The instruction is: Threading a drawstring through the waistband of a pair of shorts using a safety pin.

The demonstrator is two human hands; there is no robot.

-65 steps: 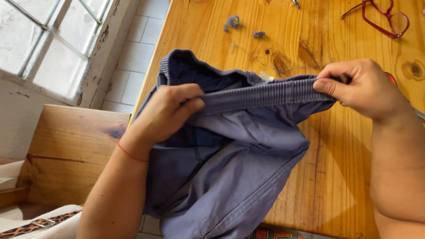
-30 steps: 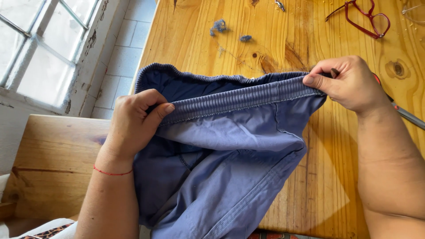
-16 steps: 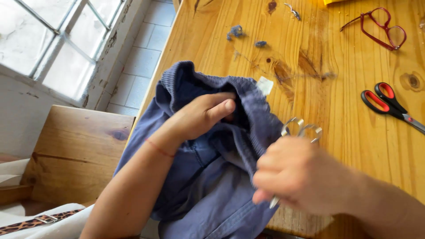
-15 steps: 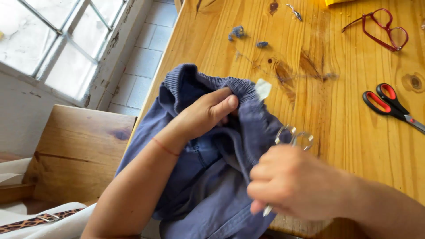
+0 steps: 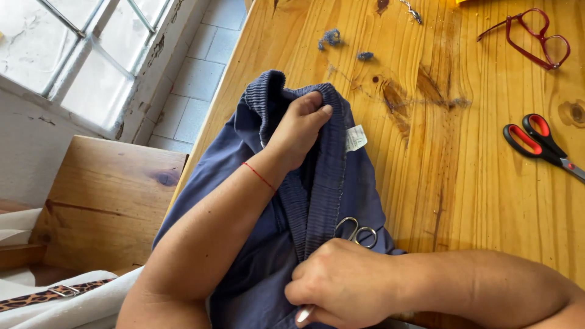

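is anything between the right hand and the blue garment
Nothing visible. The right hand, gripping small metal scissors, rests directly on the garment; the left hand already holds its waistband.

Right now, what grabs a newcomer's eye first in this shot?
The blue garment draped over the near edge of the wooden table, with the left hand pinching its ribbed waistband. Below, the right hand holds small metal scissors against the cloth. Red-handled scissors and red glasses lie at the right.

Head cam looks steeply down, close over wooden table (image 5: pixel 463 183).
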